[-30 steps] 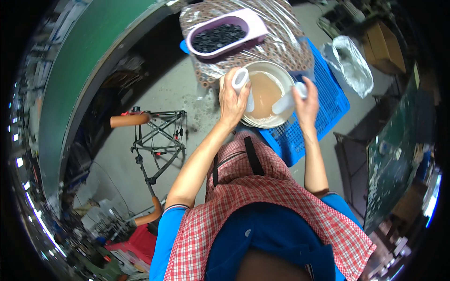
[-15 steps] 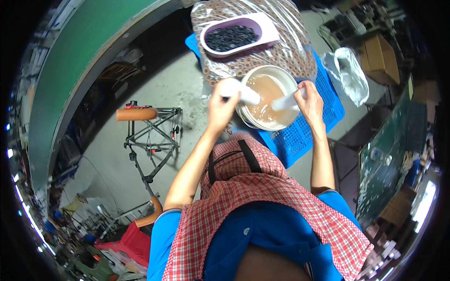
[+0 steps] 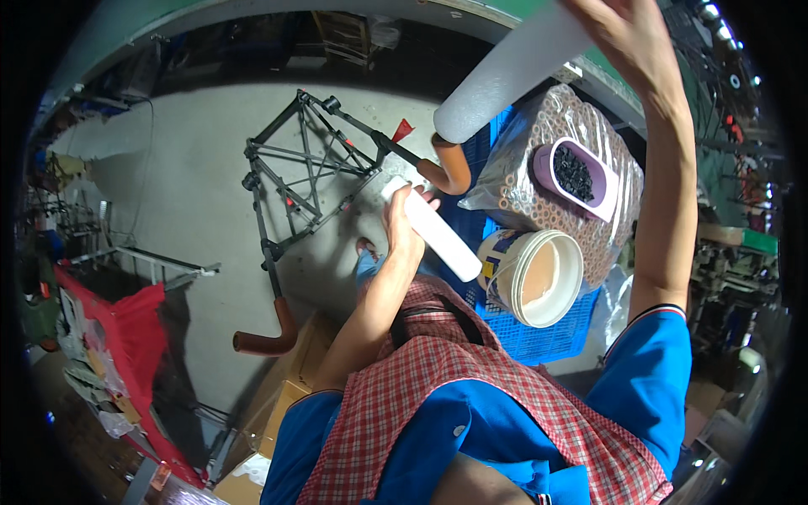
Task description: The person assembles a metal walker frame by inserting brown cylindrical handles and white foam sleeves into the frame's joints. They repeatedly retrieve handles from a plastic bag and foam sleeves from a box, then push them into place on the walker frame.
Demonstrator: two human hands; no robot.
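My left hand [image 3: 405, 225] is closed round a short white foam tube [image 3: 446, 242], whose lower end points toward the bucket. Raised at the upper right, my right hand [image 3: 627, 42] grips a second white foam tube [image 3: 518, 71], large in view and slanting down to the left. The low end of that tube overlaps the upper end of a curved brown handle grip [image 3: 452, 168]; whether they touch I cannot tell. This grip sits on a black metal folding frame [image 3: 311, 160], which carries another brown grip [image 3: 273, 332] at its near end. Beside my left hand stands a white bucket [image 3: 547, 278] of cloudy tan liquid.
The bucket is on a blue plastic crate [image 3: 547, 337]. Plastic-wrapped brown tubes [image 3: 539, 126] lie there too, under a lilac scoop [image 3: 602, 198] of black pieces [image 3: 574, 172]. A cardboard box [image 3: 282, 396] and red cloth [image 3: 126, 337] are at the lower left.
Both hands have come away from the bucket, each with its foam tube. The right hand has risen up and outward; the left is lower. The view has turned, bringing the frame nearer the middle.
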